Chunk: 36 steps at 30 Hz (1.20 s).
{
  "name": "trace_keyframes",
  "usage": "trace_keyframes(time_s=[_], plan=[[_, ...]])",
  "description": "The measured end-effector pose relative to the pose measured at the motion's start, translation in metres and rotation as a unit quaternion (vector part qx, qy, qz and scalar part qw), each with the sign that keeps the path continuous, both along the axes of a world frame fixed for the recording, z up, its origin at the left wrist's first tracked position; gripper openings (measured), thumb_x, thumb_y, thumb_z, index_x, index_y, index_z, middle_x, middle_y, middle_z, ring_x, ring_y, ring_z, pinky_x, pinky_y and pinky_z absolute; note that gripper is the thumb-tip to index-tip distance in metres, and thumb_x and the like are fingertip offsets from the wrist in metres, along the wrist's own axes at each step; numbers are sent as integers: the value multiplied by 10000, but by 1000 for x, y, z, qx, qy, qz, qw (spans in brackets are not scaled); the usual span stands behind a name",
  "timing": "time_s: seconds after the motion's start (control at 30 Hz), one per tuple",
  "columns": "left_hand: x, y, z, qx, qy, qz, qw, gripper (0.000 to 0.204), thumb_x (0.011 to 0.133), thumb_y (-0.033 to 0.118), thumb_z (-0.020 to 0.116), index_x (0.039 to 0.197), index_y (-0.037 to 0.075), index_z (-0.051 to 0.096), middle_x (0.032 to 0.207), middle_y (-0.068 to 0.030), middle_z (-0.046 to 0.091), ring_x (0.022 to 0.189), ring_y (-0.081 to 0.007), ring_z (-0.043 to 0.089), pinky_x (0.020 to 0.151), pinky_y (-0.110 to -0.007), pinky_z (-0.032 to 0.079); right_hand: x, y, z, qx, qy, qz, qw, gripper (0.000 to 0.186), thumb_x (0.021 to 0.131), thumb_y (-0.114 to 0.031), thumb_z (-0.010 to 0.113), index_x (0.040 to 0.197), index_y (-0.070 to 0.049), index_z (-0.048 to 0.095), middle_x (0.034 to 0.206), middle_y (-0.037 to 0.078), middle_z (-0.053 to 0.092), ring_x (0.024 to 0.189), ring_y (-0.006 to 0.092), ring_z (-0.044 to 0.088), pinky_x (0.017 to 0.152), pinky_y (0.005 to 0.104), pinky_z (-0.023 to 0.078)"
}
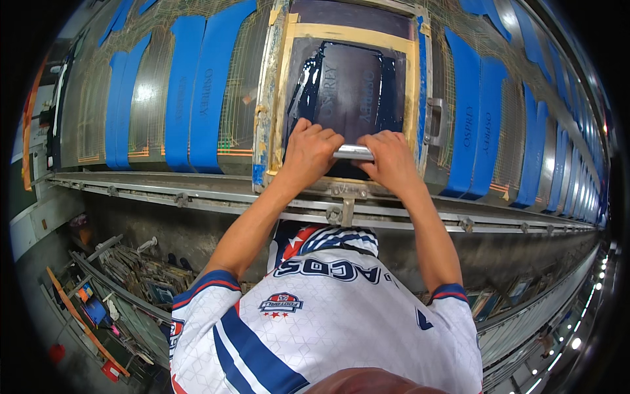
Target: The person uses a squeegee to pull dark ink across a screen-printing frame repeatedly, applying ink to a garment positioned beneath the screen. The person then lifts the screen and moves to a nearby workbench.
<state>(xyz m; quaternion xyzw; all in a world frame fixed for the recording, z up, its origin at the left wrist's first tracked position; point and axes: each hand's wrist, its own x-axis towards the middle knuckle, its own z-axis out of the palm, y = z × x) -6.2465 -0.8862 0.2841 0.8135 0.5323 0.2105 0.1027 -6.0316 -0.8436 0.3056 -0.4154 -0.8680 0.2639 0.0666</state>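
My left hand (310,152) and my right hand (390,161) are both closed around the silver bar of a squeegee (353,152), one at each end. The squeegee lies across the near part of a screen printing frame (266,118). Its blade is hidden under my hands. Beyond it, glossy dark ink (304,88) lines the sides and far end of the mesh (350,79), where mirrored lettering shows faintly. Yellowish tape (354,34) borders the mesh. A metal handle (434,122) sticks out from the frame's right side.
Blue cut fabric pieces (178,98) lie in pairs on the long table to the left, and more blue pieces (481,131) lie to the right. A metal rail (433,213) runs along the near edge. Stored frames (141,272) stand behind me at lower left.
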Motion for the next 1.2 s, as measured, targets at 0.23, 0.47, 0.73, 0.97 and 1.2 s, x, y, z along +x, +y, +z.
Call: trace_keyframes(time_s=[0.23, 0.47, 0.73, 0.97, 1.2], plan=[[4, 0, 14, -15, 6, -6, 1000, 338, 645, 234, 859, 930, 136, 707, 897, -2, 689, 844, -213, 623, 804, -374, 404, 78, 91, -23, 249, 40, -363, 897, 491, 873, -409, 745, 1201, -51, 677, 1183, 175, 688, 1096, 380, 635, 926, 456, 500], [-1, -10, 13, -49, 10, 15, 999, 340, 600, 137, 835, 906, 141, 687, 879, -7, 669, 850, -217, 625, 806, -380, 413, 110, 111, -81, 21, 114, -450, 886, 300, 949, -333, 680, 949, -34, 711, 877, 145, 718, 806, 278, 658, 756, 408, 501], [-71, -17, 29, -21, -7, 43, 999, 350, 597, 164, 849, 906, 160, 684, 877, 4, 661, 861, -219, 626, 803, -388, 421, 25, 97, -38, 39, 208, -421, 882, 258, 952, -269, 681, 901, -16, 688, 799, 90, 674, 755, 175, 588, 722, 356, 482], [-277, -40, 26, -49, 30, 47, 997, 219, 683, 236, 866, 812, 146, 714, 835, 14, 699, 801, -208, 642, 779, -376, 413, -198, 61, -64, 9, 269, -426, 864, 268, 931, -282, 678, 931, -14, 685, 862, 163, 708, 765, 283, 665, 733, 405, 500], [-339, -63, 30, -14, 5, 20, 1000, 216, 681, 269, 861, 748, 142, 700, 733, -5, 685, 716, -229, 638, 718, -379, 390, -251, 60, -72, 60, 255, -433, 863, 276, 927, -312, 669, 948, -39, 698, 868, 169, 719, 767, 339, 689, 694, 429, 495]])
